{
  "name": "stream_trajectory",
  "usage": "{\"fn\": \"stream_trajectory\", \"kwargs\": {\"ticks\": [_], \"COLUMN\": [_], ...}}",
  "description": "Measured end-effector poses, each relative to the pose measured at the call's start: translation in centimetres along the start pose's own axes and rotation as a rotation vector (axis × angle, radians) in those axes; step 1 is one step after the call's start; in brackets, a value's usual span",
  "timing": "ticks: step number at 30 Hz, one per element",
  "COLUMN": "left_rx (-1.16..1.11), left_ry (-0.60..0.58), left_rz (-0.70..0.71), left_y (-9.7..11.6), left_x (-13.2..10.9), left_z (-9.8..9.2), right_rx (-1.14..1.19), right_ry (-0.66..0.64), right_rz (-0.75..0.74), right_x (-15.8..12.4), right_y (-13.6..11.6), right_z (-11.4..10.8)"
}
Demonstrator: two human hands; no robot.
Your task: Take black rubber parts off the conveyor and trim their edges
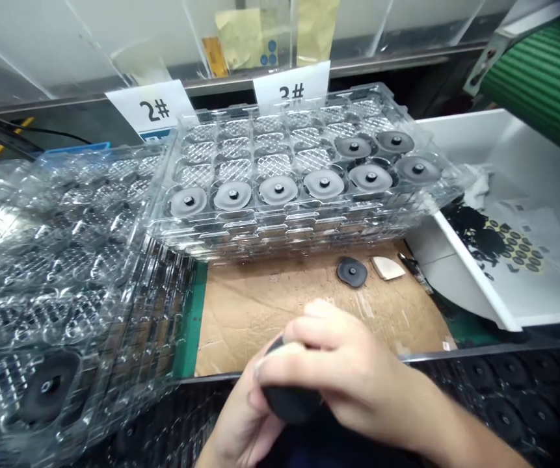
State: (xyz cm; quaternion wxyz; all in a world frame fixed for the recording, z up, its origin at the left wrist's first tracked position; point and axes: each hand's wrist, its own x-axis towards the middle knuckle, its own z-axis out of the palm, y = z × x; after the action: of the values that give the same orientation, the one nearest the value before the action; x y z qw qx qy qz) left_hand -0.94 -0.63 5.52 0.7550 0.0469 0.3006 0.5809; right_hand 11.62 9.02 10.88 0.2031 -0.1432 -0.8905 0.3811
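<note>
both hands are down at the bottom middle of the frame: the right hand point(352, 370) wraps over a black rubbery disc point(292, 404) and the left hand point(238, 422) pinches it from underneath, so the fingers are clamped on it from both sides. it looks light and a bit flexible, more grippy than slippery, so i'd hold it by the rim. a loose dark disc point(352, 272) lies on the cardboard sheet point(270, 325) ahead, just in front of clear blister trays point(299, 224) holding grey discs point(278, 190).
</note>
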Motion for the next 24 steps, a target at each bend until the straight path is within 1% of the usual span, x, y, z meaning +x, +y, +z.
{"fn": "stream_trajectory", "kwargs": {"ticks": [1, 3, 5, 7, 9, 10, 12, 14, 16, 18, 20, 21, 22, 24], "left_rx": [-0.014, -0.070, -0.115, -0.153, -0.178, -0.185, -0.195, -0.196, -0.192, -0.183, -0.171, -0.161, -0.148, -0.103], "left_ry": [-0.024, -0.049, -0.064, -0.078, -0.108, -0.122, -0.130, -0.115, -0.100, -0.092, -0.078, -0.067, -0.052, -0.010], "left_rz": [-0.005, -0.038, -0.081, -0.117, -0.135, -0.138, -0.141, -0.160, -0.185, -0.212, -0.228, -0.231, -0.228, -0.207], "left_y": [0.1, 0.3, 0.4, 0.3, 0.3, 0.2, 0.3, 0.3, 0.4, 0.4, 0.3, 0.1, -0.1, -0.4], "left_x": [0.1, 0.4, 0.7, 0.9, 1.1, 1.3, 1.6, 2.0, 2.4, 2.7, 2.9, 3.0, 3.0, 3.0], "left_z": [0.1, 0.3, 0.1, -0.3, -0.8, -1.0, -1.1, -1.0, -0.6, -0.1, 0.4, 0.6, 0.8, 0.9], "right_rx": [0.033, 0.096, 0.164, 0.181, 0.205, 0.234, 0.298, 0.327, 0.311, 0.271, 0.196, 0.150, 0.101, 0.013], "right_ry": [0.024, 0.150, 0.282, 0.364, 0.353, 0.320, 0.256, 0.225, 0.246, 0.323, 0.443, 0.487, 0.505, 0.441], "right_rz": [0.054, 0.205, 0.366, 0.563, 0.727, 0.780, 0.836, 0.858, 0.867, 0.850, 0.793, 0.723, 0.621, 0.344], "right_x": [-0.2, -1.3, -3.2, -5.5, -7.6, -8.6, -9.9, -10.5, -10.4, -9.8, -8.6, -7.8, -6.9, -5.1], "right_y": [0.6, 1.9, 3.3, 4.5, 5.5, 5.9, 6.6, 7.1, 7.3, 6.9, 5.8, 5.0, 4.2, 2.7], "right_z": [-0.1, -0.1, 0.3, 1.1, 2.2, 2.8, 3.8, 4.4, 4.1, 2.9, 1.4, 0.6, 0.0, -0.9]}}
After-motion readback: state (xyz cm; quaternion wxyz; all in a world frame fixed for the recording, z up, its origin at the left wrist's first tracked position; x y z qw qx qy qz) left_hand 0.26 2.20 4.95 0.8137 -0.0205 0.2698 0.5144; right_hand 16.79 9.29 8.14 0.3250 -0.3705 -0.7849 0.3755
